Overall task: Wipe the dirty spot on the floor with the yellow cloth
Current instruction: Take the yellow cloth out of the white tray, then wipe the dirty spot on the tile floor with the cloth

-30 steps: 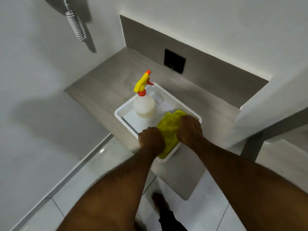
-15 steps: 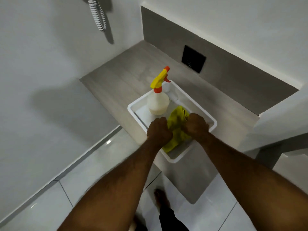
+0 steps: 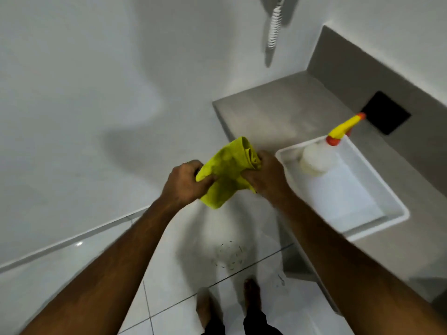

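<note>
The yellow cloth (image 3: 226,171) hangs bunched in the air between both my hands, left of the grey ledge. My left hand (image 3: 185,182) grips its lower left corner. Its right side is held in my right hand (image 3: 267,176). Below the cloth, on the white tiled floor (image 3: 169,281), a patch of small dark marks, the dirty spot (image 3: 228,256), lies just ahead of my bare feet (image 3: 250,292).
A white tray (image 3: 379,228) sits on the grey ledge (image 3: 273,112) at the right, with a spray bottle (image 3: 319,155) with a yellow and orange trigger standing in it. White walls close off the left and back. A coiled hose (image 3: 274,22) hangs on the back wall.
Both hands lifted the yellow cloth out of the white tray and carried it left, off the ledge and over the floor. The view swung left and down, showing the dirty spot.
</note>
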Tool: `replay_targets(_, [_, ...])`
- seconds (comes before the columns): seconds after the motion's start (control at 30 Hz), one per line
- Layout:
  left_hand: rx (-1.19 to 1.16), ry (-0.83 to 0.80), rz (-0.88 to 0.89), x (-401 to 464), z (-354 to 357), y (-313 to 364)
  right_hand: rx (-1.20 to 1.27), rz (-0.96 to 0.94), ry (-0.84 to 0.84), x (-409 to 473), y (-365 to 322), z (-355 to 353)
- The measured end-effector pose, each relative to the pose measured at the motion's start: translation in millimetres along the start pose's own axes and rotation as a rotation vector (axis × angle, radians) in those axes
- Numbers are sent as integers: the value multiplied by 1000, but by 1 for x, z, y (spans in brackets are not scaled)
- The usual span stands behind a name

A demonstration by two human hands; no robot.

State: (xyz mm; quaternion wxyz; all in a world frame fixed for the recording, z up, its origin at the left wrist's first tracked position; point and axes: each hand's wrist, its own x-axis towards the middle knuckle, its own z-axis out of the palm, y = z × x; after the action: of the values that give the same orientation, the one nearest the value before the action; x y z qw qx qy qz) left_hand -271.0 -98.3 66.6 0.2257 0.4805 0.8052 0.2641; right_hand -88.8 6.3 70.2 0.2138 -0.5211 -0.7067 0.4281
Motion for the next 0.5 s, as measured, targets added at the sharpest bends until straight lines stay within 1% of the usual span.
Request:
replay_targets(0.1, [69,-126,-106,-17,-2,-66,-32,19,-119,-8,8,63])
replay_targets(0.17, [126,-217,-164,-27,15,-104,-81,31,-186,-15,30,98])
replay_targets(0.23, [182,-266,-225,-34,44,-141,-145,47,-241,-20,61,131])
replay_targets(0.33, [291,-295,-238,-41,106,-198,-236,105,-297,-25,124,173])
replay_targets(0.5, [519,-367,-156,-52,244,-311,-455,148,-390,-18,276,250])
